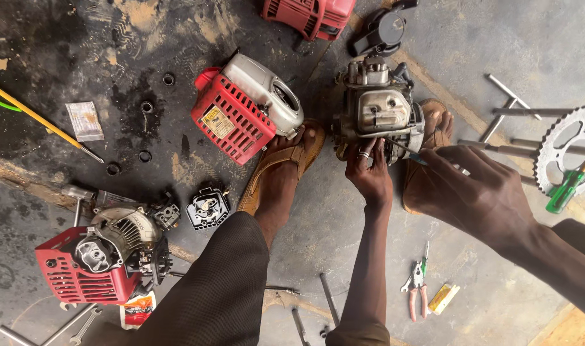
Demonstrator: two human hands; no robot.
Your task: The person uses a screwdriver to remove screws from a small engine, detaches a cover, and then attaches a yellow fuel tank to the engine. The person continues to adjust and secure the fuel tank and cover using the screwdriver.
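A grey metal small engine block (379,112) stands on the dark oily concrete floor (344,230), between the person's two feet in brown leather sandals (286,163). Just to the left of the engine lies a red plastic engine cover with a silver top (244,112). Above the engine lies a black round plastic part (382,31). To the right of the engine are a silver toothed sprocket (565,144) and a green-handled screwdriver (565,191). Below the engine, on the floor, lie red-handled pliers (417,291).

The left hand (369,173) reaches up from below, arm almost straight, and its fingers are closed on the lower edge of the engine. The right hand (475,189) comes from the right, with the back of the hand toward the camera. It is clenched around a thin tool (413,154) whose tip touches the lower right side of the engine. The long axis of the engine runs away from the person, and its shiny flat face looks up.
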